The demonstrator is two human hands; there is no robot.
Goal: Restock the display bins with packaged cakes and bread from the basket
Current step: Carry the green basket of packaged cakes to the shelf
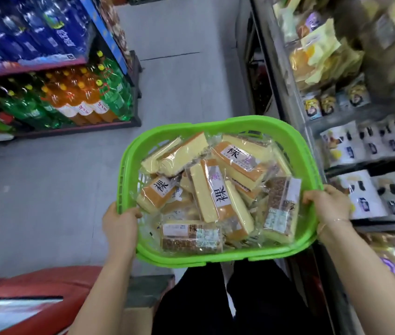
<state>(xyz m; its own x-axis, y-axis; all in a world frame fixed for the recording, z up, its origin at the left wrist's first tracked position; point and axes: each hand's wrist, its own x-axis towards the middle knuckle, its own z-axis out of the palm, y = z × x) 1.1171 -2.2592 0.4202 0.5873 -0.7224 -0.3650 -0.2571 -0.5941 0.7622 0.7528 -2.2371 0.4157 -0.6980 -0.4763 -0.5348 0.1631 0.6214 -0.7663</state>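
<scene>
A bright green plastic basket point(218, 258) is held at waist height in the middle of the head view. It is filled with several clear-wrapped packaged cakes point(212, 193), yellow and orange slices with white labels. My left hand point(119, 224) grips the basket's left rim, fingers curled over the edge. My right hand point(328, 201) grips the right rim the same way. The display bins point(370, 151) run along the right, holding stacks of bagged bread and cakes.
A drinks shelf point(70, 102) with orange and green bottles and blue packs stands on the left across a grey floor aisle point(179, 76). A red object point(29, 298) lies low at the bottom left. My dark trouser legs show beneath the basket.
</scene>
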